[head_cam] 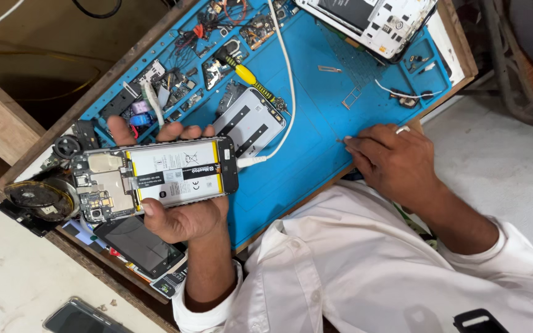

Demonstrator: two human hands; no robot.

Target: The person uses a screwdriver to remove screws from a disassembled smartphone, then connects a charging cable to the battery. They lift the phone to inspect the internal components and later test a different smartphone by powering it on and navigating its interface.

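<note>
left hand (183, 213): holds an opened phone (155, 176) with its back off, battery and circuit board showing; fingers curl around the far edge, thumb on the near edge.
phone place: raised above the near-left part of the blue mat (316, 154), a white cable (285, 74) plugged into its end.
right hand (390, 161): rests on the mat's near edge, fingers pinched nearly closed on a tiny part too small to tell.
table (7, 120): wooden, carrying the mat.
beyond: yellow-handled screwdriver (251, 79), second opened phone (251, 120).

The opened phone (155, 179) lay level above the blue worktop (316, 154), back cover off, white battery and circuit board bared, a white cable (282, 74) seemingly plugged into its end.
</note>
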